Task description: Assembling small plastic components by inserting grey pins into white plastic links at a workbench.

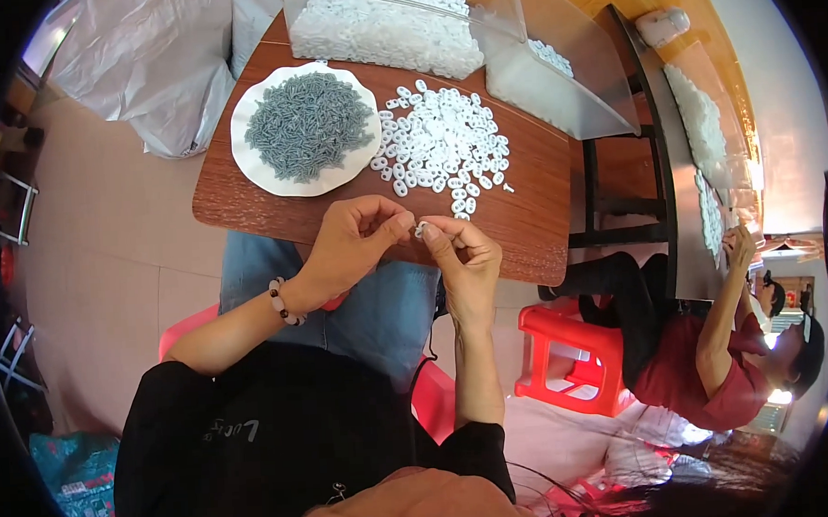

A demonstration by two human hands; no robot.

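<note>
Your right hand (pixel 470 261) pinches a small white piece (pixel 421 229) between thumb and fingertip, nearer you than the scalloped plate (pixel 254 164) and to its right. Your left hand (pixel 356 238), also on your side of the plate, brings thumb and forefinger together beside that piece; whether they grip anything, I cannot tell. Thin grey pieces (pixel 306 125) fill the plate, while white two-holed pieces (pixel 446 137) lie on the counter (pixel 524 231) just right of it.
</note>
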